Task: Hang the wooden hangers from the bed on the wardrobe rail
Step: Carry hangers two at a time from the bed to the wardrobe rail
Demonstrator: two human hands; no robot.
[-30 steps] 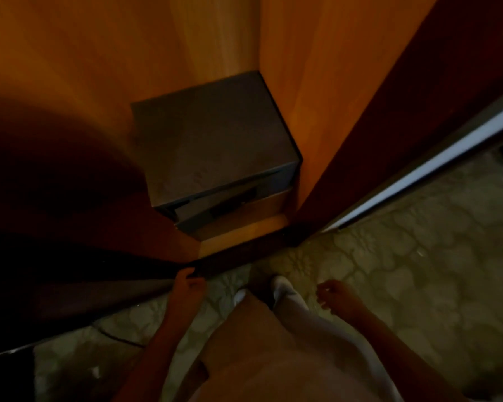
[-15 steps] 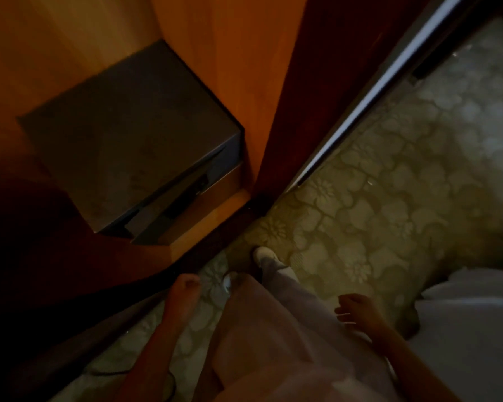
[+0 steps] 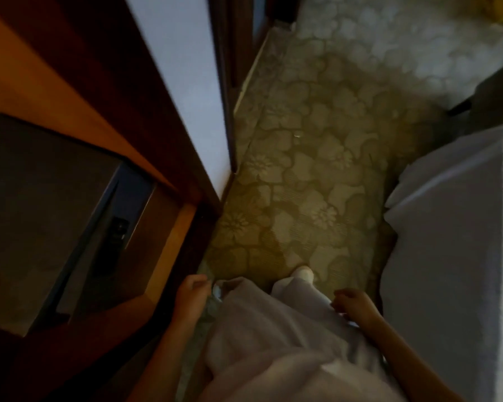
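At nine o'clock in my view sits the wardrobe [image 3: 41,82], its orange wood sides lit warm and its lower part in deep shadow. A dark grey box [image 3: 41,204] stands inside it on the wardrobe floor, pushed against the orange side wall, with a small dark fitting on its front face. A dark red-brown edge of the wardrobe runs diagonally from eleven o'clock down toward the centre, and just beside it a pale panel [image 3: 180,82] rises toward twelve.

The left hand [image 3: 192,297] hangs at about seven o'clock, close to the wardrobe's bottom edge. Its fingers are loosely curled and it pinches nothing. Whether it touches the wood I cannot tell.

The floor [image 3: 317,158], patterned with pale flowers, fills the middle from the centre up to one o'clock. At six o'clock I see pale trousers [image 3: 273,343] and, just ahead of them, a foot [image 3: 302,274] in a white sock planted on the floor.

The right hand [image 3: 356,307] hangs at five o'clock, beside the trousers, fingers loosely curled inward and holding nothing.

At three o'clock a corner of the bed [image 3: 453,256] shows, covered in a white sheet, near the right hand but apart from it. Only bare sheet shows on this corner, so I cannot tell where the wooden hangers lie.
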